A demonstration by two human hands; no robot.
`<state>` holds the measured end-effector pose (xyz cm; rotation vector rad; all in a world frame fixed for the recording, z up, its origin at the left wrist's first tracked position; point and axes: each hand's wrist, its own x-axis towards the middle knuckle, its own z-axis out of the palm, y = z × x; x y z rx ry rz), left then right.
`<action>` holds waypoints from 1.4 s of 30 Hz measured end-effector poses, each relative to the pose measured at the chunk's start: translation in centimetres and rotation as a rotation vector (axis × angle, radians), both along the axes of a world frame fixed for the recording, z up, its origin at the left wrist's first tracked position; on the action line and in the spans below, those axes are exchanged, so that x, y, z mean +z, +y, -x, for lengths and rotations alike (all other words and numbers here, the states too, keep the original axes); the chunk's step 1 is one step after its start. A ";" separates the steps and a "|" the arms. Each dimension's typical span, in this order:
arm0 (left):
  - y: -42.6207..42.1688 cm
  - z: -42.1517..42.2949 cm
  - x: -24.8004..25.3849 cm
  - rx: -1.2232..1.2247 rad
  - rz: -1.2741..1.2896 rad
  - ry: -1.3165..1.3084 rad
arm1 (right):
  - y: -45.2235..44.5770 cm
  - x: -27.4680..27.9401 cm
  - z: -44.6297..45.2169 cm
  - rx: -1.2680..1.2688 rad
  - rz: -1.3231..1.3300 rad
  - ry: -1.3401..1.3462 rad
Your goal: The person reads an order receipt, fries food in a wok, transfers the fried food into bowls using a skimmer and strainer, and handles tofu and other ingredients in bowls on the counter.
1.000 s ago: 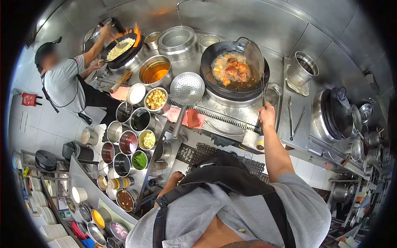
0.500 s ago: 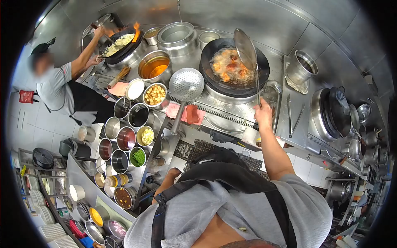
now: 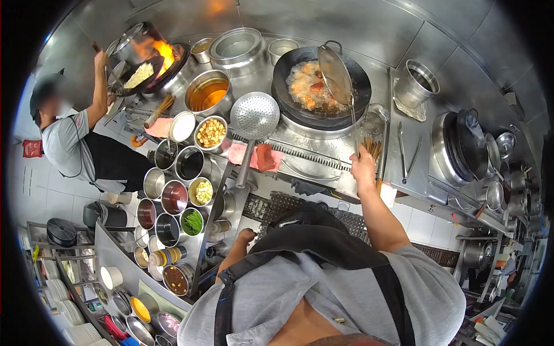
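Observation:
My right hand (image 3: 363, 167) is wrapped round the long handle of a round strainer (image 3: 335, 75). The strainer is tilted at the right side of a black wok (image 3: 281, 86). Reddish-brown pieces (image 3: 311, 87) bubble in the wok's oil. My left hand (image 3: 247, 235) hangs low beside the rack of pots, its fingers curled; what it holds, if anything, is hidden. A perforated ladle (image 3: 254, 117) lies left of the wok, its handle over the counter edge. Just right of my right hand, a bamboo brush (image 3: 371, 150) shows.
At the left, a co-worker (image 3: 69, 138) tilts a smaller wok (image 3: 140, 75) beside tall flames. Between us are a pot of orange liquid (image 3: 208, 95) and several ingredient pots (image 3: 174, 196). Tongs (image 3: 403, 151) and stacked woks (image 3: 470, 153) are at the right.
The strainer has shifted left and turned more on edge over the wok. The bamboo brush has come into sight. The co-worker has raised and tilted the smaller wok, and the flames there are larger.

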<state>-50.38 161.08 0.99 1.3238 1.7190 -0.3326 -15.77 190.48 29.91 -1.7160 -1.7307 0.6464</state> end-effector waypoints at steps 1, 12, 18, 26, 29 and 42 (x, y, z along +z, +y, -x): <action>0.0 -0.2 0.1 0.104 0.030 -0.022 | -0.2 -0.3 -0.5 -0.001 0.001 0.000; -1.7 -0.1 0.6 0.021 0.004 0.043 | 1.2 -4.6 -4.6 -0.018 -0.030 0.088; -3.2 1.7 -6.9 -0.067 -0.046 0.042 | 4.5 -5.3 -1.8 -0.028 -0.595 -0.321; 0.1 -0.2 0.9 0.219 0.125 -0.012 | 6.0 -2.0 2.4 0.012 0.323 0.355; -1.6 1.2 -4.8 -0.194 -0.106 0.007 | 7.7 -2.6 2.2 0.022 0.284 0.326; -2.7 2.9 -5.9 -0.409 -0.082 0.050 | 7.3 -1.8 1.7 0.031 -0.184 -0.128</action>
